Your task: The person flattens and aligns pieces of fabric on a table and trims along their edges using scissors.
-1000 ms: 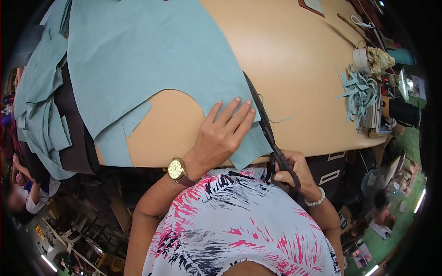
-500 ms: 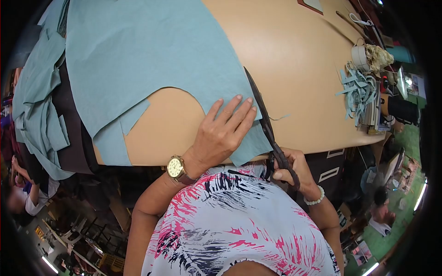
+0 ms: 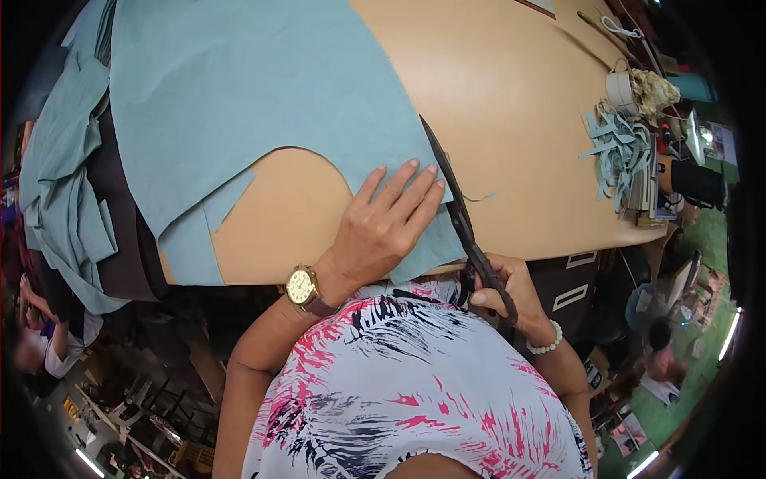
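A large piece of blue-green fabric [image 3: 255, 80] with a curved cut-out lies on the tan table. My left hand [image 3: 387, 211] rests flat on its narrow right part, fingers spread. In my right hand [image 3: 511, 295] is a pair of long black scissors [image 3: 456, 191], gripped by the handles at the table's front edge. The blades point away from me along the fabric's right edge, close to my left fingertips. They look nearly closed. A thin thread of fabric [image 3: 481, 196] lies just right of the blades.
On the tan table [image 3: 511, 120], blue-green scraps [image 3: 618, 152] are heaped at the right, near a white container [image 3: 621, 92]. More crumpled blue-green fabric [image 3: 68, 215] hangs at the left over dark cloth [image 3: 120, 207]. Other people are in the background on both sides.
The fabric and scissors appear shifted very slightly left and up in the view. Both hands keep nearly the same positions, the right still holding the scissors.
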Available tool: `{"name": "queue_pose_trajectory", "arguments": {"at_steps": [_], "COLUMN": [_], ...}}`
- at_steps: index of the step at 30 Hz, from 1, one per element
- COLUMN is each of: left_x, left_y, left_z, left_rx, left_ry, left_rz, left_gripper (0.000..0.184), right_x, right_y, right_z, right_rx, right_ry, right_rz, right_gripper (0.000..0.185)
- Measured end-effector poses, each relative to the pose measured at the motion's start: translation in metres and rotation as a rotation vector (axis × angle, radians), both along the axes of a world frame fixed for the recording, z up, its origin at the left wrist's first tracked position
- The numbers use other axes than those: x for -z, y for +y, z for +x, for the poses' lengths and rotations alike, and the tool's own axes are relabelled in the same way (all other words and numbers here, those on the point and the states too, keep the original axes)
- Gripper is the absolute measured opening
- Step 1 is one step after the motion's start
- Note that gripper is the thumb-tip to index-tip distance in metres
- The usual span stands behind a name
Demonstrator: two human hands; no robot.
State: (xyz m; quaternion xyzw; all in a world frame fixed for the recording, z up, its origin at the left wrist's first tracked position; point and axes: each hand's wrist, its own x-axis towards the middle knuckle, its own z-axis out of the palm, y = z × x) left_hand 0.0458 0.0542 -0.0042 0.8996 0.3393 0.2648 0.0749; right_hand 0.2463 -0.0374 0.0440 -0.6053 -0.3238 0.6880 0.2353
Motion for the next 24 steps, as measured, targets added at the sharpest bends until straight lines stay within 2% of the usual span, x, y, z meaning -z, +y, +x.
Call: {"name": "queue_pose_trajectory", "arguments": {"at_steps": [13, 16, 19, 22, 24], "left_x": [0.0004, 0.0013, 0.0014, -0.0002, -0.0029], "left_y": [-0.0003, -0.0003, -0.0005, -0.0027, -0.0053], "left_z": [-0.0004, -0.0002, -0.0015, -0.0032, -0.0047], "left_rx": [0.013, 0.012, 0.014, 0.017, 0.033], "left_ry": [-0.002, -0.01, -0.024, -0.036, -0.024], "left_rz": [-0.005, -0.004, -0.026, -0.032, -0.044], "left_gripper": [0.032, 0.032, 0.032, 0.032, 0.032], "right_x": [0.0018, -0.0021, -0.0003, 0.0041, 0.0025], "right_y": [-0.0059, -0.0049, -0.0061, -0.0051, 0.0006], "right_z": [0.0009, 0.0001, -0.0002, 0.0008, -0.0035], "right_rx": [-0.018, -0.021, 0.005, -0.037, 0.005], "right_ry": [-0.061, -0.087, 0.0, 0.002, 0.037], "right_rz": [0.029, -0.061, -0.076, 0.05, 0.015], "right_gripper": [0.032, 0.03, 0.029, 0.03, 0.031]}}
